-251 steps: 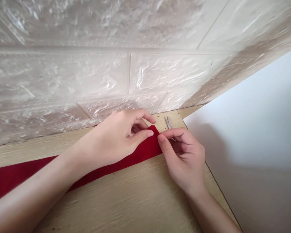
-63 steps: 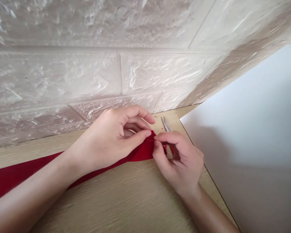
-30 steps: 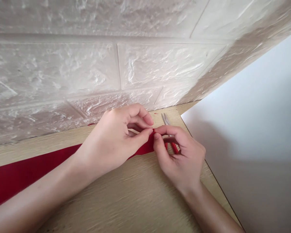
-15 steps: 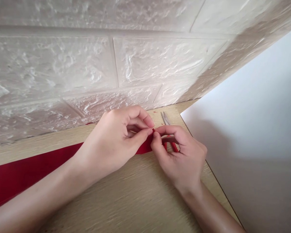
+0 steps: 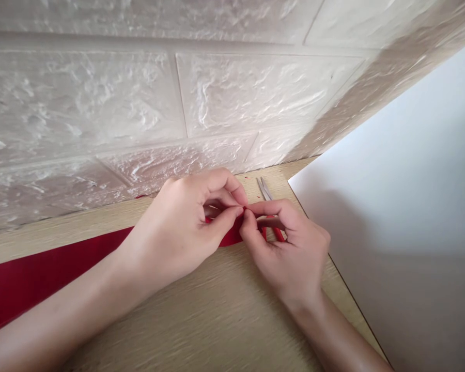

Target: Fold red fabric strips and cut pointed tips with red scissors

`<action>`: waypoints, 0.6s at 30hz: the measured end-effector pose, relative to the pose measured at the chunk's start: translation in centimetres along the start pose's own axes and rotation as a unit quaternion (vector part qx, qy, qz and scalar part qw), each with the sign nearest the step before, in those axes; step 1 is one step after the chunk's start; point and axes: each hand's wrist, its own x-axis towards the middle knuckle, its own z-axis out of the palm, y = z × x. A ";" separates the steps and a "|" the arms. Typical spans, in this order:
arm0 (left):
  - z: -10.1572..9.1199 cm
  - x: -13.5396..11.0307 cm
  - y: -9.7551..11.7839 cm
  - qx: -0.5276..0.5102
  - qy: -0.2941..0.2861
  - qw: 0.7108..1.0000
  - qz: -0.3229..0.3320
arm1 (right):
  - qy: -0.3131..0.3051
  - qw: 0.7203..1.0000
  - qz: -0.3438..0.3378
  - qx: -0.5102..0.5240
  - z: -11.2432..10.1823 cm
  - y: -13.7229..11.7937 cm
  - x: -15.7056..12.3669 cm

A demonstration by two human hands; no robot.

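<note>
A long dark-red strip, of paper or cloth I cannot tell, runs from the left edge beneath my left wrist. More red shows between the two hands. My left hand pinches a tiny red bit between thumb and fingers. On its other side, the thumb and forefinger of my right hand pinch it too, and the two sets of fingertips almost touch. Whether this bit is part of the strip, I cannot make out. Behind my right hand lie scissors with red handles, partly covered by the fingers.
A light wooden tabletop meets a white brick-patterned wall at the back. Small red scraps lie near the wall. A large white panel or sheet takes up the right side.
Both hands keep nearly the same place and pinch. The red bit at the fingertips looks slightly lower and smaller, and the view has shifted a little.
</note>
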 end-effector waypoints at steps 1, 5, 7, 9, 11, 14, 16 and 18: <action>0.0 0.0 0.0 0.006 0.001 1.000 0.005 | -0.002 1.000 0.004 0.004 0.0 0.0 0.0; 0.1 -0.1 0.0 0.023 0.005 1.000 0.015 | -0.006 1.000 0.022 0.011 0.1 0.0 -0.1; 0.1 -0.2 0.0 0.025 0.009 0.999 0.018 | -0.003 1.000 0.024 0.007 0.1 0.0 -0.1; 0.2 -0.2 0.0 0.023 0.011 0.999 0.021 | -0.001 1.000 0.027 0.006 0.1 0.1 -0.2; 0.3 -0.2 0.0 0.017 0.009 1.000 0.019 | -0.003 1.000 0.030 0.006 0.1 0.2 -0.2; 0.5 -0.3 0.1 -0.007 0.002 1.000 0.012 | -0.002 1.000 0.030 0.003 0.2 0.3 -0.3; 0.6 -0.3 0.2 -0.028 -0.001 1.000 0.002 | 0.002 1.000 0.025 0.003 0.2 0.2 -0.2; 0.6 -0.3 0.4 -0.041 -0.003 0.999 -0.005 | 0.006 1.000 0.017 0.004 0.1 0.1 -0.2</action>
